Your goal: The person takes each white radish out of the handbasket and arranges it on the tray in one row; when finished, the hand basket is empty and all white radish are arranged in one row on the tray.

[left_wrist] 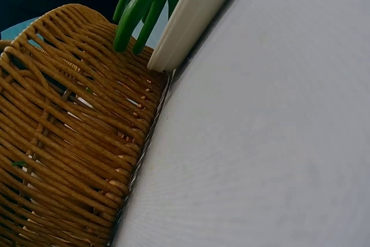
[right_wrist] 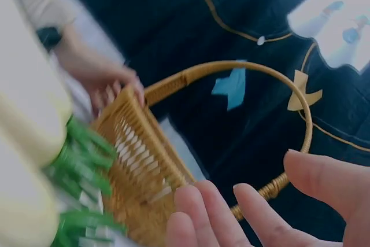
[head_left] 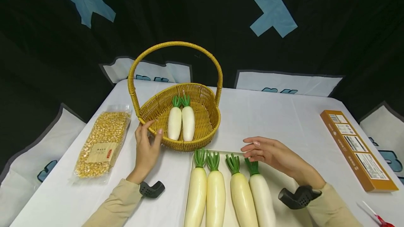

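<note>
In the head view, my left hand (head_left: 147, 150) grips the near-left rim of a wicker basket (head_left: 206, 115), its fingers over the edge beside the tall handle. Two white radishes (head_left: 175, 123) with green tops lie side by side inside. The woven side of the basket (left_wrist: 75, 143) fills the left part of the left wrist view. My right hand (head_left: 271, 155) hovers with fingers extended, holding nothing, over the tops of several larger radishes (head_left: 215, 195). Those lie in a row on a pale tray (head_left: 279, 179), cut off by the lower frame edge.
A clear bag of corn kernels (head_left: 102, 143) lies left of the basket. Toward the right table edge sits a long orange-brown box (head_left: 356, 150), with a red-handled tool (head_left: 382, 221) near the bottom corner. Behind the white table (head_left: 268, 115) hangs a dark patterned cloth (head_left: 202, 20).
</note>
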Demonstrator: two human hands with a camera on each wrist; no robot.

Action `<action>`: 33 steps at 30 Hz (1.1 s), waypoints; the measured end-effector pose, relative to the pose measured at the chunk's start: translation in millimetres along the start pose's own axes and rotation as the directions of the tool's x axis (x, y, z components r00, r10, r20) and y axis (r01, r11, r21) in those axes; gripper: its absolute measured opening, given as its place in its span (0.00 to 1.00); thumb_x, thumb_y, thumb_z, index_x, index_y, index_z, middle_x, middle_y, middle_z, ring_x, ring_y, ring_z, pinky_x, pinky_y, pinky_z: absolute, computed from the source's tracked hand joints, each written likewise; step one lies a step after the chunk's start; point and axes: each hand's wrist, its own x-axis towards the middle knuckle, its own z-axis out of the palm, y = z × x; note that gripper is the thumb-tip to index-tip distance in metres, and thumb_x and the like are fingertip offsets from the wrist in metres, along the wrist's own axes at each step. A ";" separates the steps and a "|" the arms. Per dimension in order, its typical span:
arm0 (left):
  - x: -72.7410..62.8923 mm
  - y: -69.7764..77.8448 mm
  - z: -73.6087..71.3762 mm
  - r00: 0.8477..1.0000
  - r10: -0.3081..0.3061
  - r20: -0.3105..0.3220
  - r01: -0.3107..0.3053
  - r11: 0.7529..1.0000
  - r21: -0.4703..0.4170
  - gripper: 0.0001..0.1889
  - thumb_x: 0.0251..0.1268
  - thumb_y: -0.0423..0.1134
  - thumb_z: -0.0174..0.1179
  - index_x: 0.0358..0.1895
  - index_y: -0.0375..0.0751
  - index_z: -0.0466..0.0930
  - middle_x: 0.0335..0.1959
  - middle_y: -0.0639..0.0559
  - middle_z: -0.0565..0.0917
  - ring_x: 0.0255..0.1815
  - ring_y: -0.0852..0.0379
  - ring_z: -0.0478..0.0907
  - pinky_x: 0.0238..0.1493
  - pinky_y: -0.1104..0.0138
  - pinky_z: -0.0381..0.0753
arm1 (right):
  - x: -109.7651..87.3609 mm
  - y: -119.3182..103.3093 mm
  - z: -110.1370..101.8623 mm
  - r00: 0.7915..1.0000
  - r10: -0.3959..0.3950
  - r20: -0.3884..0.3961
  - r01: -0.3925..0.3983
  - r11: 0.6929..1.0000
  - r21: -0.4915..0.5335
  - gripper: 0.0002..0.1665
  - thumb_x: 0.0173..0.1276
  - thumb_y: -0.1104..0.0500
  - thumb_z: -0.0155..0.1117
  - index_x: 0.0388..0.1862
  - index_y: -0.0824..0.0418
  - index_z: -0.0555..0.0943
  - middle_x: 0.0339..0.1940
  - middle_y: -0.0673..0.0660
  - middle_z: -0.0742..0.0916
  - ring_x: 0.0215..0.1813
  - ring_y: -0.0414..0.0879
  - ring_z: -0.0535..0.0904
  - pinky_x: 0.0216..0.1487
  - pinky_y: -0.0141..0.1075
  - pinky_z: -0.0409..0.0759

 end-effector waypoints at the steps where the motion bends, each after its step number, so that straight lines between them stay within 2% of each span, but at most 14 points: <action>1: -0.3 0.0 0.2 1.000 0.002 0.000 -0.002 1.000 -0.001 0.23 0.66 0.47 0.50 0.62 0.47 0.60 0.67 0.35 0.50 0.47 0.46 0.65 0.47 0.59 0.63 | 5.9 -1.3 0.0 1.000 0.000 0.012 -0.001 0.999 0.044 0.22 0.75 0.59 0.34 0.64 0.64 0.63 0.54 0.53 0.81 0.55 0.43 0.77 0.56 0.33 0.73; 5: -0.2 0.2 0.5 1.000 0.011 -0.007 -0.011 1.000 -0.015 0.23 0.65 0.46 0.50 0.62 0.46 0.60 0.67 0.35 0.51 0.50 0.45 0.64 0.49 0.57 0.63 | 35.1 -5.1 3.0 0.999 0.029 -0.015 -0.026 0.980 0.198 0.26 0.75 0.57 0.37 0.69 0.65 0.55 0.62 0.58 0.75 0.60 0.45 0.73 0.60 0.35 0.70; 8: 0.1 0.5 1.2 1.000 0.016 -0.004 -0.016 1.000 -0.022 0.23 0.65 0.46 0.50 0.62 0.46 0.60 0.66 0.35 0.51 0.51 0.44 0.64 0.50 0.57 0.64 | 59.1 -5.5 5.8 0.998 0.064 -0.027 -0.051 0.944 0.327 0.30 0.74 0.57 0.38 0.71 0.63 0.47 0.69 0.64 0.63 0.66 0.48 0.67 0.66 0.38 0.63; 11: -0.5 0.4 2.3 1.000 0.017 0.005 -0.017 1.000 -0.018 0.23 0.66 0.47 0.49 0.62 0.46 0.60 0.66 0.35 0.51 0.50 0.45 0.64 0.49 0.58 0.64 | 80.1 -6.0 9.8 0.997 0.072 -0.014 -0.059 0.902 0.427 0.31 0.74 0.57 0.37 0.72 0.62 0.44 0.72 0.65 0.54 0.71 0.52 0.58 0.71 0.41 0.53; 14: -1.2 0.4 2.4 1.000 0.017 0.004 -0.017 1.000 -0.008 0.23 0.66 0.47 0.49 0.62 0.46 0.60 0.66 0.35 0.51 0.49 0.46 0.65 0.48 0.60 0.64 | 99.3 -8.9 16.4 0.998 0.057 -0.010 -0.046 0.886 0.461 0.33 0.74 0.56 0.37 0.73 0.60 0.41 0.73 0.65 0.52 0.73 0.54 0.50 0.72 0.42 0.48; 19: -0.4 1.0 1.4 1.000 0.027 -0.011 -0.027 1.000 -0.010 0.23 0.65 0.46 0.50 0.61 0.46 0.61 0.66 0.35 0.51 0.49 0.45 0.65 0.48 0.59 0.64 | 131.0 -17.7 31.4 0.993 0.070 -0.100 -0.014 0.881 0.473 0.37 0.73 0.51 0.40 0.72 0.59 0.37 0.72 0.68 0.51 0.73 0.57 0.49 0.70 0.42 0.54; 26: -0.7 0.5 1.7 1.000 0.011 -0.001 -0.011 1.000 -0.001 0.23 0.66 0.46 0.50 0.62 0.46 0.60 0.67 0.35 0.50 0.51 0.43 0.65 0.50 0.57 0.64 | 164.0 -19.9 47.6 0.951 0.137 -0.277 0.034 0.844 0.535 0.37 0.71 0.51 0.43 0.72 0.59 0.42 0.71 0.70 0.52 0.72 0.59 0.51 0.70 0.44 0.56; 28: -0.9 0.1 1.4 1.000 0.006 -0.003 -0.006 1.000 0.002 0.23 0.65 0.46 0.50 0.62 0.46 0.60 0.67 0.35 0.50 0.51 0.43 0.65 0.50 0.56 0.64 | 172.3 -18.7 50.4 0.940 0.146 -0.309 0.039 0.852 0.522 0.36 0.71 0.52 0.44 0.72 0.58 0.44 0.70 0.70 0.53 0.71 0.60 0.52 0.69 0.45 0.56; 33: -0.1 -1.1 0.9 1.000 0.005 -0.004 -0.005 1.000 0.004 0.23 0.66 0.47 0.49 0.62 0.47 0.60 0.67 0.35 0.50 0.51 0.43 0.65 0.49 0.57 0.64 | 190.7 -15.9 53.5 0.917 0.172 -0.360 -0.017 0.918 0.395 0.32 0.70 0.50 0.45 0.70 0.55 0.53 0.69 0.68 0.58 0.70 0.58 0.57 0.69 0.51 0.54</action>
